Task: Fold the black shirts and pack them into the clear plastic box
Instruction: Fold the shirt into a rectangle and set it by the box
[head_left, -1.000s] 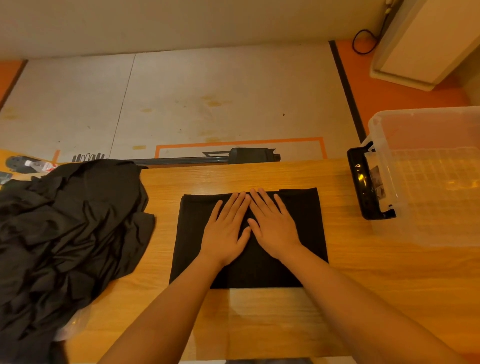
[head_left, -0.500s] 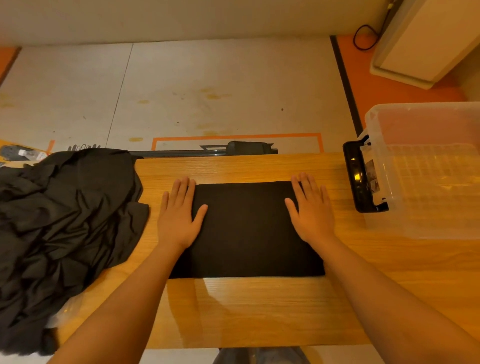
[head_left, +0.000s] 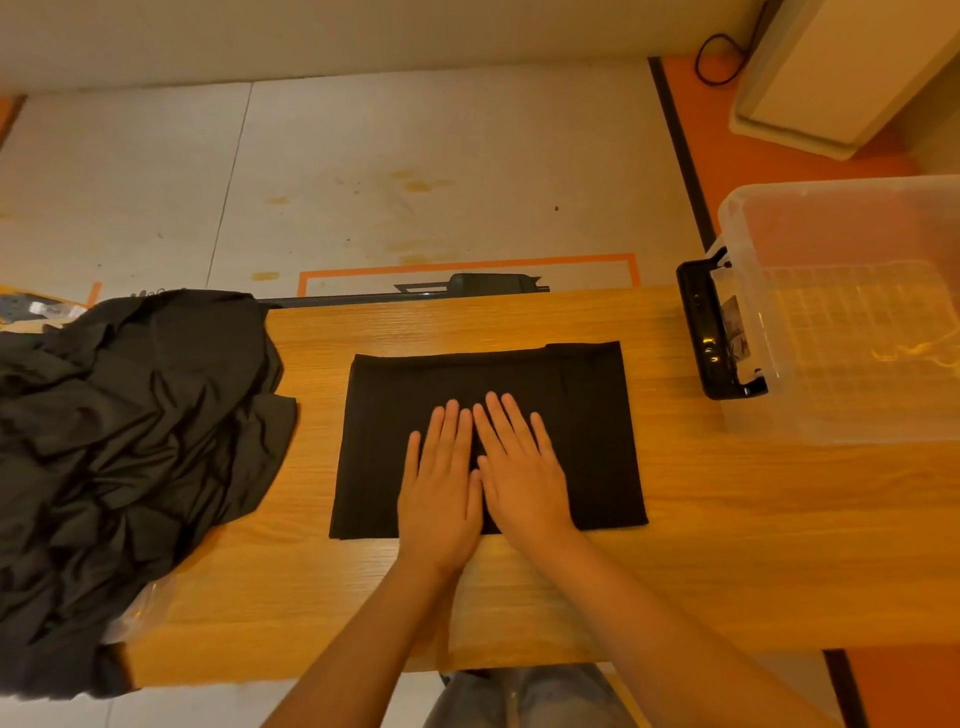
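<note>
From the head camera, a folded black shirt (head_left: 488, 441) lies flat as a neat rectangle in the middle of the wooden table (head_left: 727, 545), and both hands rest on top of it near its centre and front edge. The left hand (head_left: 441, 488) lies palm down with straight fingers pointing away from the person, flat against the cloth; the right hand (head_left: 519, 473) lies the same way just beside it, the two touching along their inner edges, thumbs meeting. Neither hand grips or pinches the fabric; the shirt spreads out from beneath them to the left, right and far side, while the wrists cross its near edge. To the left, a loose heap of black shirts (head_left: 119, 467) covers that end of the table and hangs over its edge, well apart from the folded one. On the right end stands the clear plastic box (head_left: 841, 332), open at the top, a black handle (head_left: 706, 332) on the side facing the shirt.
</note>
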